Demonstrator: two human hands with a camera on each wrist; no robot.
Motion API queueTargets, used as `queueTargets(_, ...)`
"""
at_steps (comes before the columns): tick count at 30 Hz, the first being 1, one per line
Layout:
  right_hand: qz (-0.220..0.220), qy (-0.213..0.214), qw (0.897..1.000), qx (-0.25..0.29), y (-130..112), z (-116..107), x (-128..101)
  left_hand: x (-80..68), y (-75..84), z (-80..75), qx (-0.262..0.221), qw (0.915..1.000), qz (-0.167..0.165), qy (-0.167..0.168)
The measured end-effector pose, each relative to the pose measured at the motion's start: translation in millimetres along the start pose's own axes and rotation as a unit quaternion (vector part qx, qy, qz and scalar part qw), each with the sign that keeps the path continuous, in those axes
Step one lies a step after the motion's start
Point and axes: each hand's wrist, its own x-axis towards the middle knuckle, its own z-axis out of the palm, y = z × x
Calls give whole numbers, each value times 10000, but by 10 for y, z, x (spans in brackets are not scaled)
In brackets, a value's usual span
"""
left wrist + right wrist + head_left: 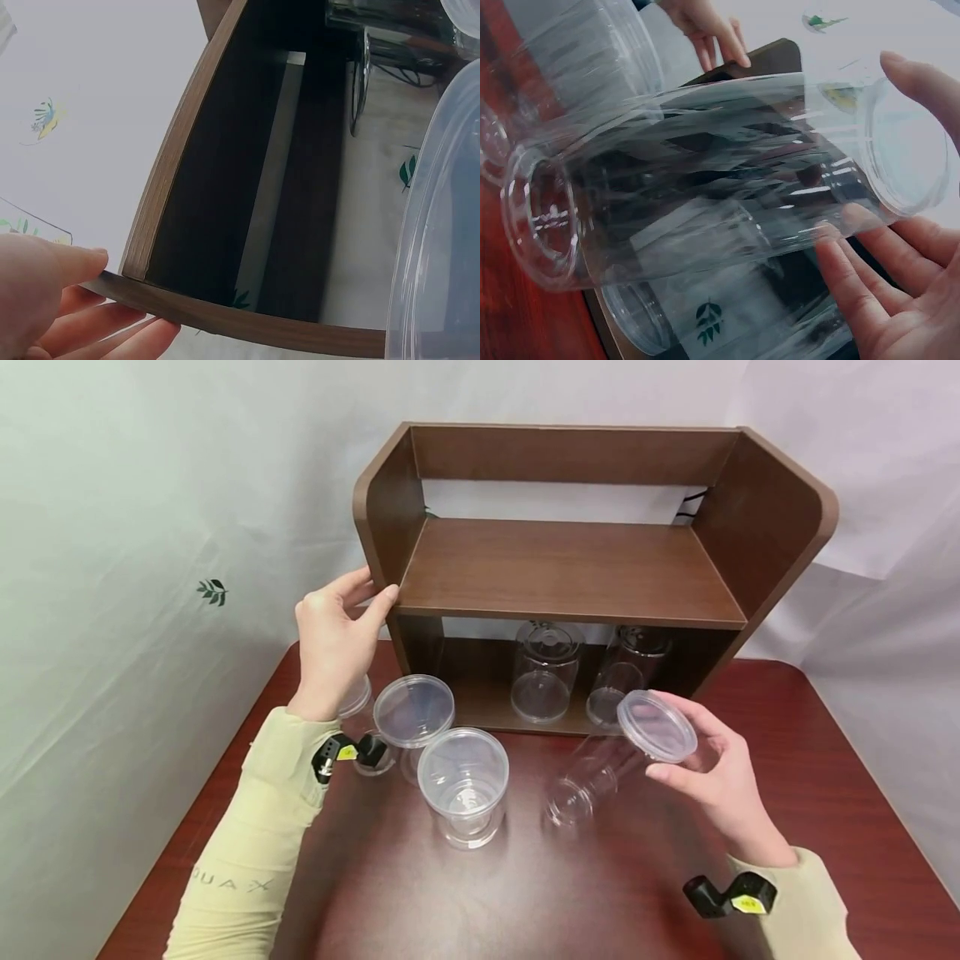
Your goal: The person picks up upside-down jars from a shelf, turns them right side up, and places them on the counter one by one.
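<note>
Overhead, the head view shows the right hand (716, 777) holding a clear lidded jar (615, 760) tipped far over. Its lid end sits in the curled fingers and thumb; its base points down and left toward the red-brown table (825, 793), near the surface, though contact there is hard to judge. The jar's long axis thus runs from the hand diagonally toward the table's middle, just in front of the lower shelf of the wooden rack (570, 568). The left hand (337, 639) is well apart from this jar, its thumb and fingers pinching the rack's left side panel at the front corner. Below it stand three more lidded jars (463, 785), and two others (546, 672) sit inside the lower shelf.

From the left wrist, fingers (112, 326) curl under the panel's rounded edge with the thumb on top; a jar lid's rim fills the right margin.

From the right wrist, the jar (705, 180) lies almost sideways, base to the left, lid against the palm, fingertips (840, 259) cupping its wall. The right hand is plainly the nearer one.
</note>
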Motion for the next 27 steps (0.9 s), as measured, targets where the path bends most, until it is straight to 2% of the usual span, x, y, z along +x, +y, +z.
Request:
queueTargets(9,75,-697,9956,-615,56,156,-74,7,-12,8,32,9999,112,0)
queueTargets(13,80,-839,9892,-1201,105,273,-107,5,-15,4,76,9999,95,-7)
queueTargets(17,363,-919,9815,-1642,142,369,-129,1,-13,3,112,9999,120,10)
queueTargets(21,635,-1037,9788,-1645,180,460,-128,1,-10,4,159,9997,168,30)
queueTargets(27,695,-1203,9755,-1708,245,563,-124,-2,-6,7,227,9995,207,12)
